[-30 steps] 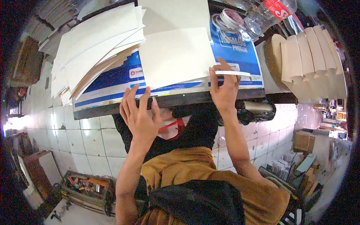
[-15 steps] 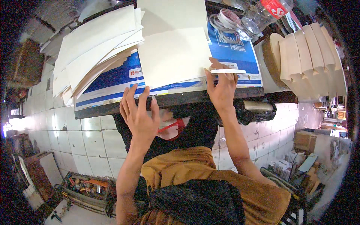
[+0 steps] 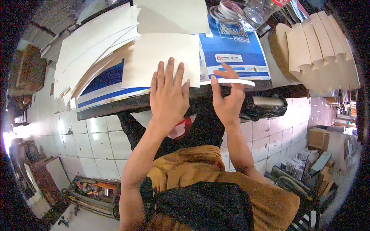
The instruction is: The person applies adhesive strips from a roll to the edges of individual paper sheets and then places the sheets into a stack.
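My left hand (image 3: 169, 90) lies flat, fingers extended, on the lower part of a cream paper sheet (image 3: 140, 57) near the table's front edge. Beyond it, a second pale sheet (image 3: 171, 17) meets or overlaps its far edge. My right hand (image 3: 229, 94) hovers near the front edge, right of the sheet. Between its fingers is a slim white bar-like thing (image 3: 244, 82) with a rounded end, seen edge-on; its kind is unclear. The thumb and index finger point up, apart from each other. A blue printed sheet (image 3: 216, 48) lies under the paper.
A fanned stack of cream sheets (image 3: 92, 42) rests at the left. Narrow tape rolls (image 3: 225, 11) and a clear plastic bottle (image 3: 260, 13) sit at the back right. Folded cream paper bundles (image 3: 308, 50) stand at the right. Below the table edge is a dark-wrapped roll (image 3: 268, 104).
The cream sheet has shifted left and nearer me, showing more of the blue sheet. My left hand has moved right and forward from the edge onto it. My right hand has come slightly nearer.
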Demonstrator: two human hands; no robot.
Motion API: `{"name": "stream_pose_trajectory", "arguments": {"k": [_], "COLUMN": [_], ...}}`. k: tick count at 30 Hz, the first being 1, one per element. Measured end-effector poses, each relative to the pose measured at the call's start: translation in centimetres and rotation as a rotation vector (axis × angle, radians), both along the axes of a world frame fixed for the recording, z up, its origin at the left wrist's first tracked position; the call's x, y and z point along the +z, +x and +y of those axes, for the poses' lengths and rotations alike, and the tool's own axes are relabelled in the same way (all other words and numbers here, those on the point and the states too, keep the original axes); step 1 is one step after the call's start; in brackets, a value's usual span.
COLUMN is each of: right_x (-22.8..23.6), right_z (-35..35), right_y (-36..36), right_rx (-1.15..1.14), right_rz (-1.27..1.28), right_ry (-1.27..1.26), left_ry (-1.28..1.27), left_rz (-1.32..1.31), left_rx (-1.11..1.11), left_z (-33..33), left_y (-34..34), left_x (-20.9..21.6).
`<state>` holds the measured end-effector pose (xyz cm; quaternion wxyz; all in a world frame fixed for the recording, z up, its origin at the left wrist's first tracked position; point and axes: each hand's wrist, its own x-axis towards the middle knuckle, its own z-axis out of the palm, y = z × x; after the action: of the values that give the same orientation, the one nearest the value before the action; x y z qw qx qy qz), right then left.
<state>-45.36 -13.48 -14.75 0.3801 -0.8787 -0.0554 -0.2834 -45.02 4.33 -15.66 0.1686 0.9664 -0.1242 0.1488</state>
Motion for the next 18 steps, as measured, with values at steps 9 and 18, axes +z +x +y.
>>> {"name": "stream_pose_trajectory", "arguments": {"k": [9, 18], "right_x": [-1.9, -1.0], "right_z": [0.2, -0.1], "right_y": [-0.1, -0.4], "right_rx": [0.044, 0.114], "right_rz": [0.0, 0.001], "right_ry": [-0.076, -0.093], "left_ry": [-0.032, -0.05], "left_rz": [0.003, 0.038], "left_rx": [0.009, 0.028], "left_z": [-0.9, -1.4], "left_y": [-0.5, -0.1], "left_x": [-0.2, 0.1]}}
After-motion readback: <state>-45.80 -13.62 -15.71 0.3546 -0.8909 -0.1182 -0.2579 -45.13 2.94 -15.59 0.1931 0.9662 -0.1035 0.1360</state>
